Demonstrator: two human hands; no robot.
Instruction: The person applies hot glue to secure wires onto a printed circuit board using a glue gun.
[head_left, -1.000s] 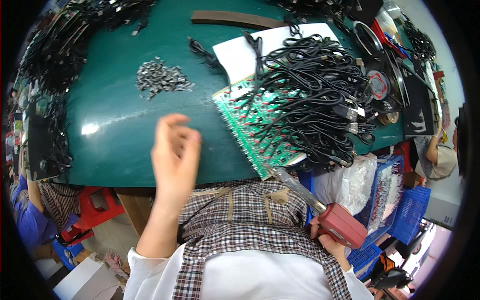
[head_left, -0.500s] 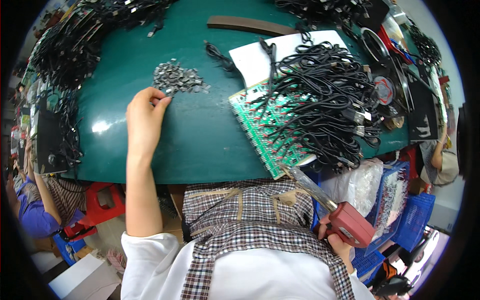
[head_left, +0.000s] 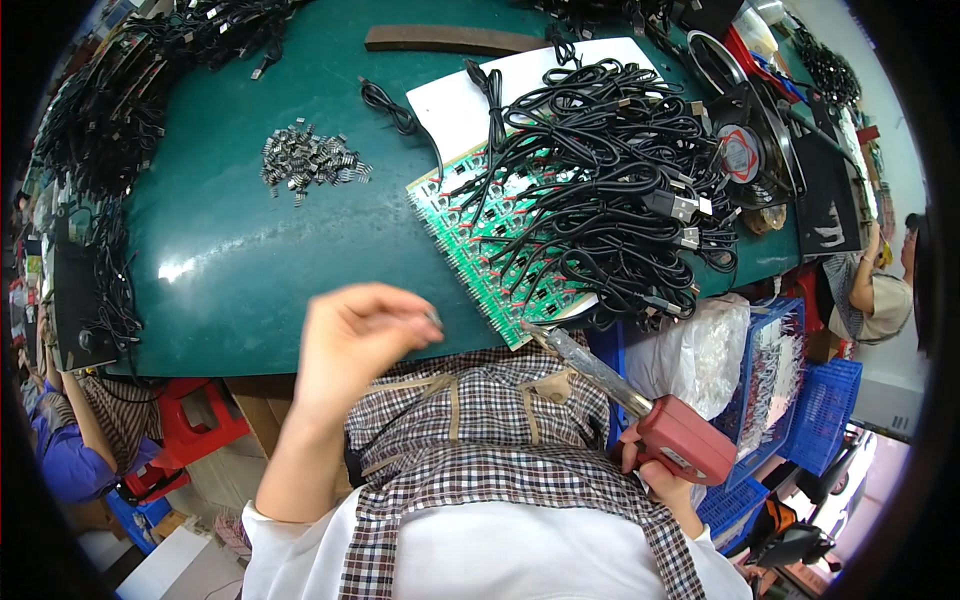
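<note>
the left hand is above the near edge of the table, its thumb and fingertips pinched together on a small grey piece, too blurred to make out in detail. the right hand is closed around the red handle of a soldering gun, whose metal barrel slants up and to the left, so that its tip is right by the near corner of a green circuit board; i cannot tell whether the two touch. the board lies at an angle right of the left hand, partly on a white sheet, and a thick heap of black cables covers much of its right side. one more looped black cable lies at the sheet's left edge. a pile of small metal parts sits on the table, beyond the left hand and well apart from the board. a brown bar lies farther back, and more black cables are heaped along the table's far left side. below the table's edge on the right are a clear plastic bag and a blue crate; on the left is a red stool.
</note>
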